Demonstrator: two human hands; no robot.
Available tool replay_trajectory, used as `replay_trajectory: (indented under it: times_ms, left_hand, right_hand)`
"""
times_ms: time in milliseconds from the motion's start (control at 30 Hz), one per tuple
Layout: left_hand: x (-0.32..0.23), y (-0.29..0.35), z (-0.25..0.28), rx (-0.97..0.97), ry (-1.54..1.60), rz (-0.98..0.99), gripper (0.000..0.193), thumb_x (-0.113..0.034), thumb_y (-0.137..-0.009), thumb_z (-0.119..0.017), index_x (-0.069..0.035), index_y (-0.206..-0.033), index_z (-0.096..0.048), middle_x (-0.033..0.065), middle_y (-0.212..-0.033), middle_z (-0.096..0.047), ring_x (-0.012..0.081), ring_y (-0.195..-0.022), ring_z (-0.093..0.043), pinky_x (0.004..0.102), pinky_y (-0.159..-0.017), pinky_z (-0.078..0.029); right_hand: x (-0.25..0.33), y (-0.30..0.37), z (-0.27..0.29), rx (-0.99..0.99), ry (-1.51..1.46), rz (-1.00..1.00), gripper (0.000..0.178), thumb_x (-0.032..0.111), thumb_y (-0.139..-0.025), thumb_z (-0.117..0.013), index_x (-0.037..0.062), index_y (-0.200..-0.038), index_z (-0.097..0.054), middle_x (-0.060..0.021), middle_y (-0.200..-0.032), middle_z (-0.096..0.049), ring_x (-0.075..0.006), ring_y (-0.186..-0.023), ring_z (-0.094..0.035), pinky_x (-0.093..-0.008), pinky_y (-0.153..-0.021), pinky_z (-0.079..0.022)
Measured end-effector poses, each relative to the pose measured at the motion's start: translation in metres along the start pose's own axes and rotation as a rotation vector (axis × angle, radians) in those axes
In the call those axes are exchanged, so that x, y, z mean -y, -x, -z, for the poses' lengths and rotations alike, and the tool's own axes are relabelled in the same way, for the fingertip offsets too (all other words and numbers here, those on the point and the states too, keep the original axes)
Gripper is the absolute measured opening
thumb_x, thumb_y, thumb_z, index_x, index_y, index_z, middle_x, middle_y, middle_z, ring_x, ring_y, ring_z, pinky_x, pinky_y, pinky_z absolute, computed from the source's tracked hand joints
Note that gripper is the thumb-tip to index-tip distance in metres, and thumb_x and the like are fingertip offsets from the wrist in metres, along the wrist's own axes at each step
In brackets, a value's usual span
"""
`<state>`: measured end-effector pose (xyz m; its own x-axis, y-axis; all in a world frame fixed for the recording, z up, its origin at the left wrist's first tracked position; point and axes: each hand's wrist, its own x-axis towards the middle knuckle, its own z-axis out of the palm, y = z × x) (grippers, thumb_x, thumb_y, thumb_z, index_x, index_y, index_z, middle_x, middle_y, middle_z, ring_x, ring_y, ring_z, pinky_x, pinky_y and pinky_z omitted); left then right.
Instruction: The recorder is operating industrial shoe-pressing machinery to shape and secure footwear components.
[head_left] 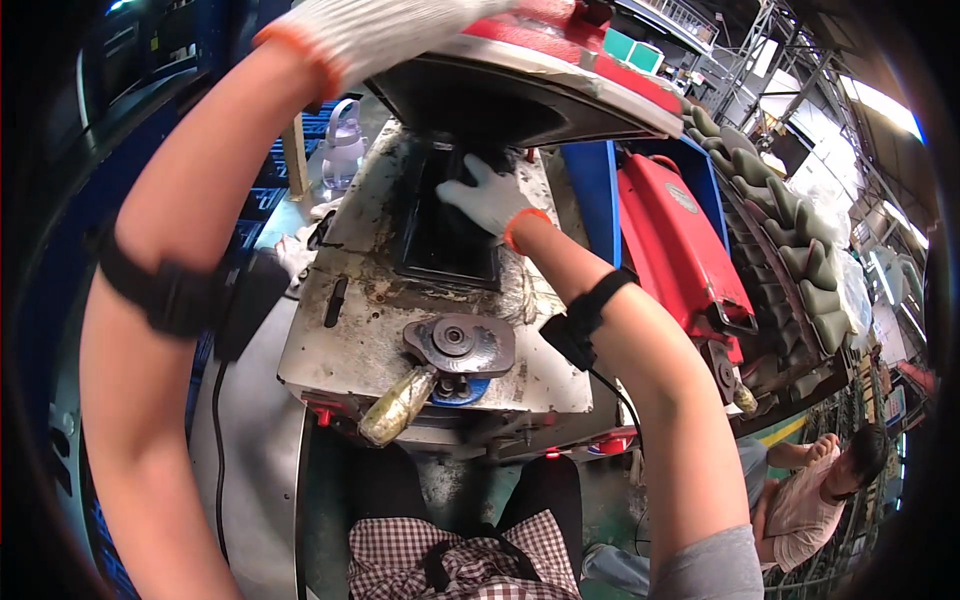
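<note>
A heavy press mould stands in front of me with its red-topped lid [650, 88] raised; the lid's underside [480, 100] is dark. My left hand [390, 35], in a white knit glove with an orange cuff, is up at the lid's left side. Its fingers run past the top edge, so their grip is hidden. Beneath the lid, my right hand [485, 200], gloved the same way, reaches over the black rectangular cavity [450, 255]. Its fingers are apart and nothing shows in them. A metal latch plate [455, 340] with a tape-wrapped handle [398, 408] sits at the near edge.
A second red mould [675, 240] stands at right beside a blue panel [592, 195]. Beyond it lie rows of grey-green moulded pieces [790, 220]. A clear lilac jug [344, 145] stands at left near white gloves [297, 252]. Another person [810, 505] is at lower right.
</note>
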<state>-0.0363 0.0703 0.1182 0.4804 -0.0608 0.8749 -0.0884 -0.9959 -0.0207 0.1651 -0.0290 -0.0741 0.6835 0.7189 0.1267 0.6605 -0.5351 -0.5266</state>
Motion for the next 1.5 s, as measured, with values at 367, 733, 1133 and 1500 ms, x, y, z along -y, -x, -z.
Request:
replay_trajectory:
  times_ms: [367, 733, 1133, 1500]
  left_hand:
    - [0.01, -0.044, -0.037, 0.029, 0.108, -0.166, 0.048, -0.039, -0.094, -0.071, -0.014, -0.135, -0.07, 0.0194, -0.124, -0.073, 0.0376, -0.113, -0.07, 0.0435, -0.099, -0.056]
    - [-0.015, -0.004, -0.042, 0.35, -0.097, -0.065, 0.047, -0.057, -0.101, -0.06, -0.014, -0.113, -0.075, 0.0163, -0.099, -0.076, 0.0363, -0.093, -0.074, 0.0441, -0.086, -0.057]
    - [-0.059, 0.074, -0.064, 1.103, 0.239, 0.297, 0.043, -0.049, -0.098, -0.061, -0.008, -0.1, -0.073, 0.0069, -0.076, -0.074, 0.0197, -0.071, -0.072, 0.0359, -0.07, -0.054]
    - [-0.064, 0.11, -0.082, 1.009, 0.147, 0.243, 0.05, -0.054, -0.098, -0.061, -0.007, -0.109, -0.075, 0.014, -0.083, -0.074, 0.0281, -0.079, -0.074, 0.0397, -0.077, -0.054]
  right_hand:
    - [0.019, 0.007, -0.002, 0.184, 0.26, 0.008, 0.102, 0.083, -0.087, -0.055, 0.0175, -0.164, -0.045, -0.0358, -0.164, -0.035, -0.0522, -0.143, -0.051, -0.049, -0.121, -0.041]
    - [-0.024, 0.169, 0.052, -0.027, -0.115, 0.448, 0.053, 0.041, -0.102, -0.064, 0.0099, -0.146, -0.065, -0.0232, -0.14, -0.066, -0.0357, -0.134, -0.062, -0.0448, -0.114, -0.048]
    - [-0.013, 0.294, -0.093, 0.832, -1.385, -0.017, 0.075, 0.038, -0.105, -0.069, 0.0041, -0.163, -0.037, -0.0157, -0.156, -0.054, -0.0269, -0.133, -0.062, -0.0418, -0.108, -0.053]
    - [0.024, 0.283, -0.107, 0.927, -2.52, -0.104, 0.05, 0.035, -0.1, -0.072, 0.0107, -0.142, -0.058, -0.0058, -0.12, -0.061, -0.0256, -0.113, -0.059, -0.0416, -0.096, -0.049]
